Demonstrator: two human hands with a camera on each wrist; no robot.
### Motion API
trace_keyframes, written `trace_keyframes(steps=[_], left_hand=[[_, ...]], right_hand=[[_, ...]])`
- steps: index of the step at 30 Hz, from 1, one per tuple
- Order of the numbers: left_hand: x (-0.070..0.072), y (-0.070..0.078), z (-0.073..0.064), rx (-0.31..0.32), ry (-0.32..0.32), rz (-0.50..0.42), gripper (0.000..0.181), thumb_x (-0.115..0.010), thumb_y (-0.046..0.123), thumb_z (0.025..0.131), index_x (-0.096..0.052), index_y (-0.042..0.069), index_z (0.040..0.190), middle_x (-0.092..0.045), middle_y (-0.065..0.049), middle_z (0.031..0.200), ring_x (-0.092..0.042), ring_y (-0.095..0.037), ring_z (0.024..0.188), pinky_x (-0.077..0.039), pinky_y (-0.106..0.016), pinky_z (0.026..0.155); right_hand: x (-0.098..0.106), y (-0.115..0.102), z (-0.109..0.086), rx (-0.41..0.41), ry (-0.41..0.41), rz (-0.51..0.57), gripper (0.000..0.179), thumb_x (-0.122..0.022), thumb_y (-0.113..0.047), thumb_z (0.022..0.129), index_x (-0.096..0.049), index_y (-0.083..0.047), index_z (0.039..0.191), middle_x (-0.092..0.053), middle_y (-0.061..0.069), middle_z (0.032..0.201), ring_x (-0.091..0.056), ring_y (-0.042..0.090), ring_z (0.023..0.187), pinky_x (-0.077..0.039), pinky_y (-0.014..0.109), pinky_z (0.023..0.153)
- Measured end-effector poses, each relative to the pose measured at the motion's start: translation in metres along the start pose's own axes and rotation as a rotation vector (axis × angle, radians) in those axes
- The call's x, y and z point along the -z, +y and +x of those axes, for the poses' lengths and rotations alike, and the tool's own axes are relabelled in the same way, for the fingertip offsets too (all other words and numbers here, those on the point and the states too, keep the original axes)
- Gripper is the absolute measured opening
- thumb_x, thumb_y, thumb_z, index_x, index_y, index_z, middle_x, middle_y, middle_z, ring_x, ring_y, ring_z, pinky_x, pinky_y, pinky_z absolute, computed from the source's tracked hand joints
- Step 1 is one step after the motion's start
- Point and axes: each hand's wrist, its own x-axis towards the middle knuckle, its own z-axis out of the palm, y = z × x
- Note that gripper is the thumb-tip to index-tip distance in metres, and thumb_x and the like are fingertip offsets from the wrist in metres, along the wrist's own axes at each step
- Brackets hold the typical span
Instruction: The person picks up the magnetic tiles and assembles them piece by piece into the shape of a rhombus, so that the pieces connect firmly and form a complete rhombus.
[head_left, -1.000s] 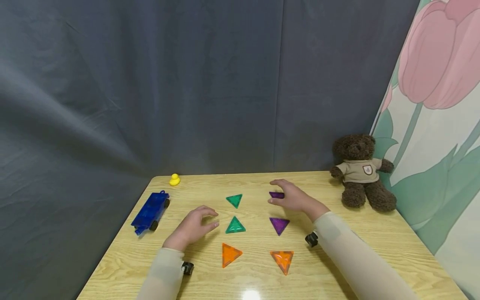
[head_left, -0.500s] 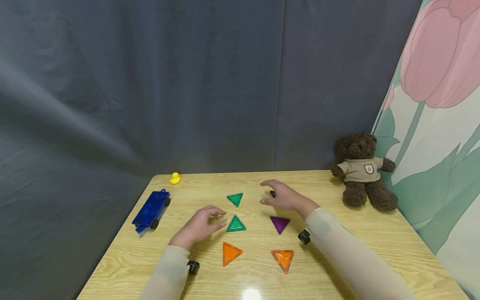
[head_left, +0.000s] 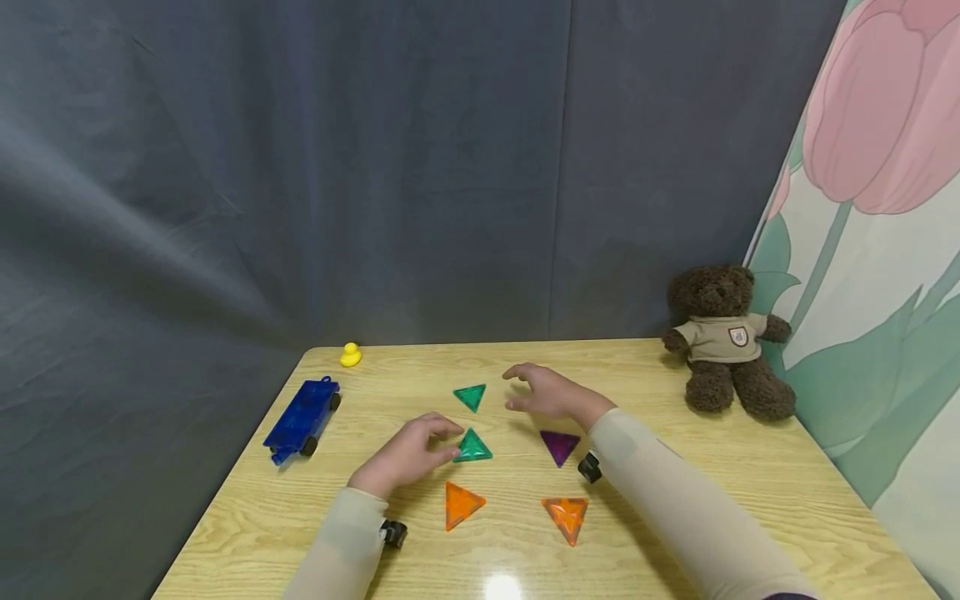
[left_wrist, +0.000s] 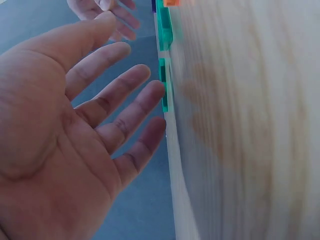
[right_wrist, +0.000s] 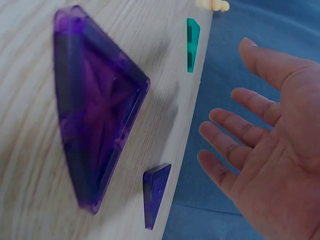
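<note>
My left hand [head_left: 408, 454] hovers with spread, loosely bent fingers over the left corner of the nearer green triangular tile [head_left: 472, 447]. Its palm shows empty in the left wrist view. Right of the farther green triangular tile [head_left: 470, 397], my right hand [head_left: 551, 393] is held above the table, fingers relaxed and holding nothing. A purple triangular tile [head_left: 559, 447] lies below its wrist. A second purple tile [right_wrist: 156, 195] shows in the right wrist view; the right hand hides it in the head view. Two orange triangular tiles, a left one [head_left: 462, 505] and a right one [head_left: 566, 518], lie nearer the front.
A blue wheeled toy car base [head_left: 302, 419] is at the table's left edge, with a yellow rubber duck [head_left: 351, 355] behind it. A brown teddy bear [head_left: 722, 342] sits at the back right. A dark curtain [head_left: 435, 183] hangs behind the wooden table [head_left: 675, 517].
My right hand has shifted left, covering the far purple tile in the head view. My left hand has moved right, to the nearer green tile. The tiles stay where they were.
</note>
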Motion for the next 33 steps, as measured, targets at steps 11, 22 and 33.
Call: trace_keyframes(steps=[11, 22, 33], left_hand=[[-0.004, 0.001, 0.003, -0.017, -0.060, 0.016, 0.034, -0.071, 0.025, 0.103, -0.070, 0.016, 0.136, -0.064, 0.001, 0.132, -0.060, -0.023, 0.124, -0.050, -0.046, 0.105], [-0.006, 0.003, 0.003, -0.013, -0.094, 0.054, 0.030, -0.073, 0.027, 0.102, -0.073, 0.021, 0.131, -0.062, 0.004, 0.123, -0.058, -0.019, 0.111, -0.051, -0.043, 0.095], [-0.003, 0.002, 0.001, 0.007, -0.094, 0.065, 0.031, -0.076, 0.023, 0.099, -0.076, 0.020, 0.130, -0.058, 0.004, 0.106, -0.052, -0.015, 0.086, -0.046, -0.032, 0.076]], right_hand=[[-0.002, -0.006, 0.019, 0.034, -0.069, -0.030, 0.050, -0.070, -0.021, 0.103, -0.057, -0.001, 0.147, -0.057, 0.016, 0.148, -0.051, 0.041, 0.138, -0.043, 0.055, 0.111], [-0.009, -0.012, 0.031, 0.013, -0.096, -0.042, 0.044, -0.070, -0.020, 0.103, -0.061, -0.003, 0.144, -0.059, 0.014, 0.147, -0.052, 0.037, 0.138, -0.041, 0.053, 0.114], [-0.020, -0.018, 0.039, 0.017, -0.102, -0.032, 0.040, -0.070, -0.017, 0.103, -0.065, -0.006, 0.142, -0.061, 0.011, 0.145, -0.054, 0.034, 0.137, -0.042, 0.051, 0.114]])
